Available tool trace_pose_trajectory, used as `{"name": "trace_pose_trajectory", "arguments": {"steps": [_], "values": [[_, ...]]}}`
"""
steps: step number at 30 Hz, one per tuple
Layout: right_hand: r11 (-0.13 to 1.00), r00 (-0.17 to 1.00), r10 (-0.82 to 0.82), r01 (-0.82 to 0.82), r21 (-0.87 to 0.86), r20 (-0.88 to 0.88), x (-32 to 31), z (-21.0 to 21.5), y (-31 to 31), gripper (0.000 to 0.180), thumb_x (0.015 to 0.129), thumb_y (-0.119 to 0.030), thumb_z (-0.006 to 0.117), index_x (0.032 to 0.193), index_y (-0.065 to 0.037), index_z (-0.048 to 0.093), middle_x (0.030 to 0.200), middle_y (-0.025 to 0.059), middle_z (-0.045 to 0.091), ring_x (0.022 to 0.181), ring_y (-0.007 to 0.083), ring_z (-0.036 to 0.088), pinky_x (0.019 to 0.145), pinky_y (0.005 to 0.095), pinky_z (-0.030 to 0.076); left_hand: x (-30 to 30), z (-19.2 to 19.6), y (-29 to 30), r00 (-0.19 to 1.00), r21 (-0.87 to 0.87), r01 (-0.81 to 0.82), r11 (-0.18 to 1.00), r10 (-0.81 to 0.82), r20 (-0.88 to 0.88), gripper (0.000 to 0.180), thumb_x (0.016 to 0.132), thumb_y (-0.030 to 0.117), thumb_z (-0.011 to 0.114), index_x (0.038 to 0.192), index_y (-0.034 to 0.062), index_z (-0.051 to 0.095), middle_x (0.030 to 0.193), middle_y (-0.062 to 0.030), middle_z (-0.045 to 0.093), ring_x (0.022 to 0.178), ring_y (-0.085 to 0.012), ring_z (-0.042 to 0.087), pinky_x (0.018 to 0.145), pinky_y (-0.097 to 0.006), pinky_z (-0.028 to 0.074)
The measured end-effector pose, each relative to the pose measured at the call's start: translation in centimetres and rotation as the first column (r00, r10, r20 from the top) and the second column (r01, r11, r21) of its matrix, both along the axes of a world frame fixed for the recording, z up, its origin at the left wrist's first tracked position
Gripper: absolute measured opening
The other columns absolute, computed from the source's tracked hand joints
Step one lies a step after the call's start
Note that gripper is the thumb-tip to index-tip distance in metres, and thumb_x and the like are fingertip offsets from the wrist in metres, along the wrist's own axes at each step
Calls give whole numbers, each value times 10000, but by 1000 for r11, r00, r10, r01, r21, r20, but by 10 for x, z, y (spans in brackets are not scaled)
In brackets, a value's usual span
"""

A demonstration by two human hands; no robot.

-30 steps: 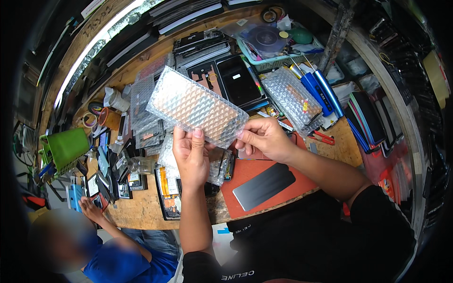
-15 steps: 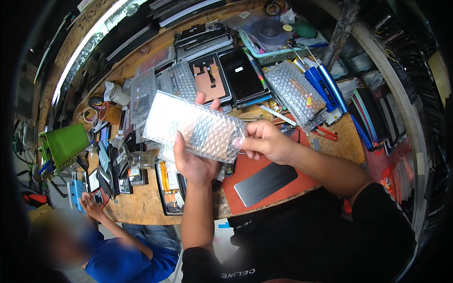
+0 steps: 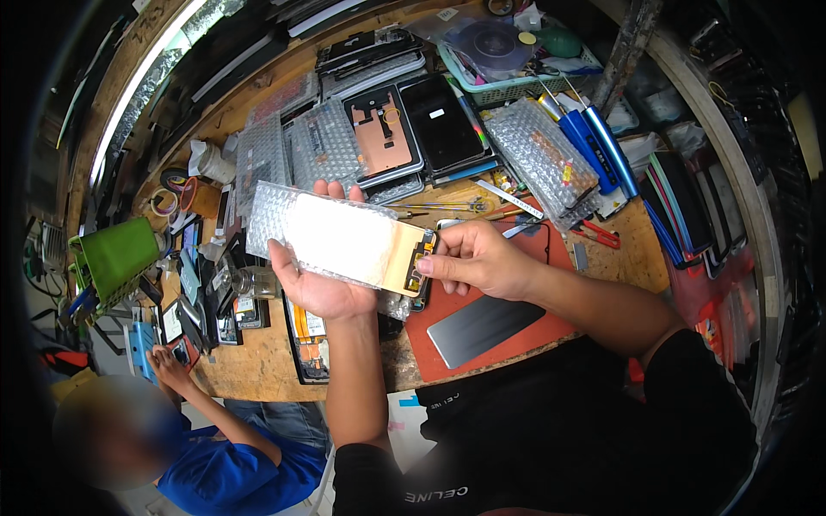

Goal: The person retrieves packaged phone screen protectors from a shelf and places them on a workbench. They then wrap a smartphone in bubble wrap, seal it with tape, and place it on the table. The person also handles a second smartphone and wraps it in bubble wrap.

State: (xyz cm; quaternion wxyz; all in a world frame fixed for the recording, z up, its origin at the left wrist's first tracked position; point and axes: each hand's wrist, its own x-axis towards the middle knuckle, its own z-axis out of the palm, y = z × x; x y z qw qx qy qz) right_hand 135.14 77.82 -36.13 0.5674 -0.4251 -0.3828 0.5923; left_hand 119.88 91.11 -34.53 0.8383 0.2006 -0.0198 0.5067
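A clear bubble-wrap sleeve [image 3: 270, 220] rests on my left hand [image 3: 334, 291], with the thumb along its near edge and the fingers showing beyond its far side. From the sleeve's right end sticks out a phone screen part [image 3: 400, 258], its copper-coloured back and small black and gold connectors facing up. My right hand [image 3: 486, 258] pinches that end between thumb and fingers. The sleeve's middle shines bright white from glare. Below my right hand a dark grey phone back panel [image 3: 484, 332] lies on a red mat [image 3: 559, 314].
At the back are stacked screens and bubble-wrapped parts [image 3: 542, 155], with a teal basket [image 3: 482, 93] behind. Blue screwdrivers [image 3: 589, 155] and red-handled cutters [image 3: 600, 234] lie right. Phones, a jar [image 3: 254, 282] and a green basket [image 3: 116, 258] crowd the left; a person in blue [image 3: 232, 456] works there.
The phone part's connector end now shows outside the sleeve in my right fingers, where before it was covered. The sleeve and my left hand have shifted slightly left and down.
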Motion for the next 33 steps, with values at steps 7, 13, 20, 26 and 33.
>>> {"name": "trace_pose_trajectory", "arguments": {"steps": [7, 13, 20, 26, 33], "values": [[1000, 1000, 21, -21, 17, 14, 4, 2, -1, 261, 936, -263, 712, 834, -35, 637, 739, 23, 651, 618, 55, 595, 520, 201, 468, -15, 4, 12, 996, 168, 56, 984, -68, 62, 709, 974, 540, 387, 1428, -5, 410, 1426, -201, 482, 1334, -341, 461, 1195, -526, 268], [998, 998, 57, -57, 13, 5, 4, 3, -1, 242, 951, -255, 688, 921, -17, 654, 762, 29, 667, 653, 66, 621, 559, 208, 482, -26, 3, 24, 988, 8, -152, 988, 152, -12, 676, 983, 511, 386, 1438, 12, 402, 1427, -206, 475, 1339, -330, 459, 1197, -513, 269], [997, 996, 67, -65, 40, -52, 3, 2, 3, 235, 995, -218, 612, 1097, -10, 649, 868, 43, 687, 674, 82, 637, 579, 214, 482, -31, 4, 25, 994, 71, -102, 992, 99, 45, 668, 972, 496, 391, 1441, 20, 413, 1390, -223, 513, 1333, -373, 457, 1176, -554, 282], [998, 995, 24, -18, 61, -97, 17, 2, 1, 208, 991, -198, 618, 1086, -15, 640, 857, 6, 654, 660, 52, 608, 539, 181, 435, -93, 24, 50, 929, 197, -335, 922, 287, 235, 704, 906, 480, 475, 1363, -56, 458, 1376, -258, 507, 1308, -473, 445, 1122, -640, 312], [995, 991, -7, 20, 96, -131, 19, 4, 5, 174, 999, -166, 602, 1076, -13, 634, 859, 1, 636, 656, 41, 594, 480, 164, 395, -91, 24, 50, 864, 124, -502, 856, 495, 86, 671, 914, 455, 486, 1371, -34, 441, 1321, -248, 537, 1262, -437, 490, 1135, -581, 333]]}}
